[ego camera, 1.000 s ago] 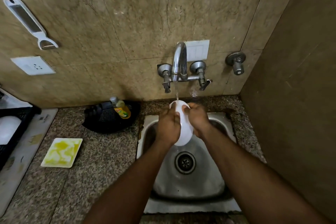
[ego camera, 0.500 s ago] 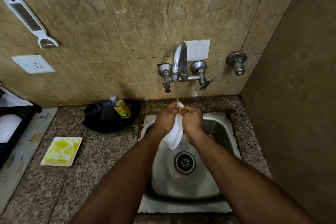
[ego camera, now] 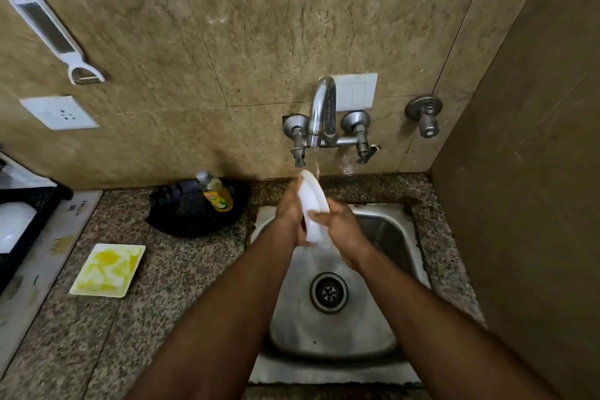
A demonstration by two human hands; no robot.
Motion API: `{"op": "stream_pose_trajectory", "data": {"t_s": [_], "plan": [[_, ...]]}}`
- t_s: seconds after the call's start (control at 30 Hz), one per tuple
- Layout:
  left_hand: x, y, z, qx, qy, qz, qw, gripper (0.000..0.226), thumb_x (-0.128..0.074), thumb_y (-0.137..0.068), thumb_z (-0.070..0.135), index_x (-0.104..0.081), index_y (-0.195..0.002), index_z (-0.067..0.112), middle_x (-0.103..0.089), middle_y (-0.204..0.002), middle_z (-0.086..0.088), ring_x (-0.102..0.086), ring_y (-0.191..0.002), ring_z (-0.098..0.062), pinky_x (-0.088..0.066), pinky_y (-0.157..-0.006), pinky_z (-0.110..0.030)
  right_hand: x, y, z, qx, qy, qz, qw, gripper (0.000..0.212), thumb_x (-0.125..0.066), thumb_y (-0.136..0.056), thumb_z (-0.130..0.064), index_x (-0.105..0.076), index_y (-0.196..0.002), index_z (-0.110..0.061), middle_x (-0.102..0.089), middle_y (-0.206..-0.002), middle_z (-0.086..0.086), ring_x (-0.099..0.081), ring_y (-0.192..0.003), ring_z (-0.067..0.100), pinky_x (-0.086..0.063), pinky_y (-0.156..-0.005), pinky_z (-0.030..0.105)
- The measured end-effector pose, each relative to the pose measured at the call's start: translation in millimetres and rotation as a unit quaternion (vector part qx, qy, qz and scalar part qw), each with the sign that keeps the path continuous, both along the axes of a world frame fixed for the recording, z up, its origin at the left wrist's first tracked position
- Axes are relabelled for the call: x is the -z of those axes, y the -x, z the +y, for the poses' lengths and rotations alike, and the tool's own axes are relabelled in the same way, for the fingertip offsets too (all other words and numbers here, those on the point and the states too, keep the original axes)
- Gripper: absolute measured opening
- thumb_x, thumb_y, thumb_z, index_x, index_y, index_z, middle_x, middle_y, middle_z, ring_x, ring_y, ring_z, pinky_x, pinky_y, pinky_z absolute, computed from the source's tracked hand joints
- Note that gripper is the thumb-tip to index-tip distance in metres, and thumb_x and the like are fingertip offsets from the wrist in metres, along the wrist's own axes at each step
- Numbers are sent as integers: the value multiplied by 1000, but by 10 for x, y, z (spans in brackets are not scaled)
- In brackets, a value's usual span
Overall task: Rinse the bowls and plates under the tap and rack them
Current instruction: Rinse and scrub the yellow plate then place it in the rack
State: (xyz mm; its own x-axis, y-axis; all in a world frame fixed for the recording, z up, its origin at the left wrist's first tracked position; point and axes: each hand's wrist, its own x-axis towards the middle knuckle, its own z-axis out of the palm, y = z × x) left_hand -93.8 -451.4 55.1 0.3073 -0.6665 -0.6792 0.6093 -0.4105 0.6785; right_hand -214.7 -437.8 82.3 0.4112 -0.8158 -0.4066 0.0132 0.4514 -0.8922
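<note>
the fingers (ego camera: 319,216) of the right hand (ego camera: 341,230) curl over the near edge of a white plate (ego camera: 311,204), closed on it, and the left hand (ego camera: 290,216) clasps the same plate from the other side, its fingers wrapped round the back where they cannot be seen clearly. the plate stands almost on edge between the two palms, its top rim tipped up toward the tap (ego camera: 323,114), right by the thin stream of water (ego camera: 316,166) where it falls. a second ago the plate showed its broad face to the camera, held lower over the basin; now it is turned edgewise and raised closer to the spout, so the rinse looks to be passing from one face to the other rather than ending. below the hands lies the steel sink (ego camera: 383,237) with its drain (ego camera: 328,292) open. out on the desk (ego camera: 181,269) to the left, a square dish (ego camera: 108,269) smeared with yellow waits unrinsed, near a bottle of dish soap (ego camera: 216,193) resting on a black pan (ego camera: 194,214). at the far left edge a black rack (ego camera: 22,201) holds one white piece (ego camera: 14,226) already. judging by that, the task is partly done: this plate needs racking, and the yellow dish comes after.
</note>
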Motion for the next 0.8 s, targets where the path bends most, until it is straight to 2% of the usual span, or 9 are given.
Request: {"op": "stream_pose_trajectory", "data": {"t_s": [0.07,0.13,0.23,0.33,0.4,0.43,0.53,0.67,0.8], "plan": [[-82,2,-63,25,-18,-39,999,63,-58,-85,74,-67,-114,19,-70,-104,-14,-66,-93,-31,-54,-81,-43,111,48,47,2,39,48,998,26,-59,-102,-17,-68,-122,-4,-75,-108,15,-72,-95,30,-61,-84,41],[-54,49,-70,87,-54,-157,982,75,-54,-77,80,-67,-123,22,-70,-123,-13,-66,-107,-35,-52,-98,-52,156,70,11,34,30,59,997,29,-56,-104,-29,-68,-120,-7,-75,-105,11,-73,-94,28,-61,-85,43],[59,211,68,141,42,-446,883,73,-38,-88,66,-58,-141,20,-61,-141,-10,-57,-128,-32,-45,-110,-47,68,74,-113,55,16,82,995,30,-53,-105,-39,-69,-103,-14,-74,-95,10,-72,-89,28,-59,-80,38],[234,251,186,193,234,-542,784,58,-39,-99,46,-57,-145,16,-52,-150,-10,-46,-141,-26,-37,-117,-47,-12,76,-235,117,10,78,990,35,-50,-107,-36,-72,-101,-10,-75,-90,9,-72,-86,24,-58,-75,31],[316,263,243,218,299,-597,712,51,-40,-106,35,-49,-152,16,-43,-158,-10,-37,-149,-27,-32,-120,-51,-45,73,-331,136,-21,55,989,35,-49,-107,-32,-75,-101,-9,-77,-96,11,-74,-92,25,-60,-87,38],[322,223,241,221,301,-606,702,50,-40,-107,34,-46,-154,17,-40,-160,-9,-35,-151,-27,-31,-120,-51,-66,57,-350,129,-34,49,990,35,-49,-106,-32,-75,-103,-9,-77,-98,12,-74,-95,27,-60,-92,42],[208,134,214,203,291,-549,756,45,-43,-105,34,-56,-146,20,-54,-147,-4,-50,-138,-18,-42,-114,-46,-107,-18,-315,107,-23,76,991,40,-48,-107,-39,-73,-107,-7,-76,-98,11,-73,-92,24,-60,-87,39],[4,11,126,175,170,-329,912,37,-66,-80,45,-74,-114,31,-76,-111,-4,-70,-107,-26,-52,-101,-58,-139,-90,-240,84,-15,77,993,37,-51,-105,-39,-70,-107,-8,-75,-102,15,-72,-94,30,-60,-87,46],[84,-59,151,170,100,-226,954,53,-76,-69,55,-74,-113,26,-76,-107,-12,-71,-101,-36,-53,-99,-60,-165,-105,-294,73,-17,80,994,35,-55,-104,-34,-70,-108,-3,-75,-101,20,-74,-91,35,-61,-84,49]]}}
